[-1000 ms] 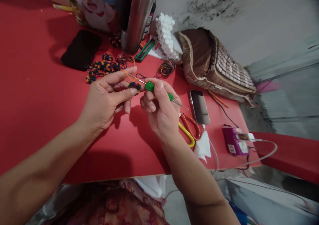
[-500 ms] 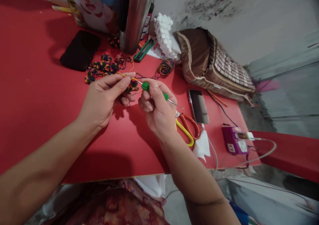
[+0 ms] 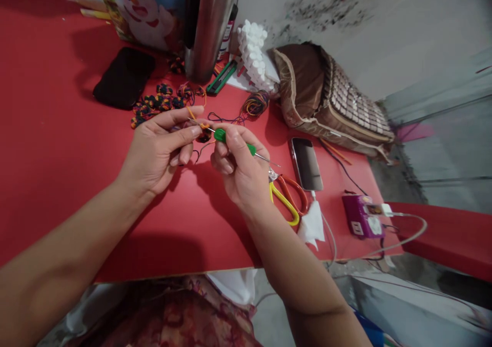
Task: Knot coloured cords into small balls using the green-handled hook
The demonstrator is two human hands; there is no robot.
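Note:
My left hand (image 3: 161, 144) pinches a small crochet piece (image 3: 205, 133) of orange and dark yarn, mostly covered by the fingers. An orange strand rises over its index finger. In my right hand (image 3: 244, 157) is a crochet hook (image 3: 250, 149) with a green handle; its metal shaft points left into the piece at the left fingertips. A thin metal end sticks out behind the handle. Loose dark and orange strands hang below the fingers. Just beyond lie several finished-looking multicoloured crochet pieces (image 3: 154, 103) and a coil of dark and orange yarn (image 3: 255, 104).
Scissors (image 3: 286, 203) with yellow and red handles lie right of my right hand, beside a phone (image 3: 306, 163) on a cable. A black phone-like object (image 3: 123, 78), a green cutter (image 3: 222, 78), a metal post (image 3: 209, 34) and a brown cushion (image 3: 307, 80) stand farther back. A purple power box (image 3: 361, 215) sits right.
My right hand has shifted slightly left with the hook, whose shaft reaches further into the piece. The fingers of my left hand have curled in, and the piece sits a little lower.

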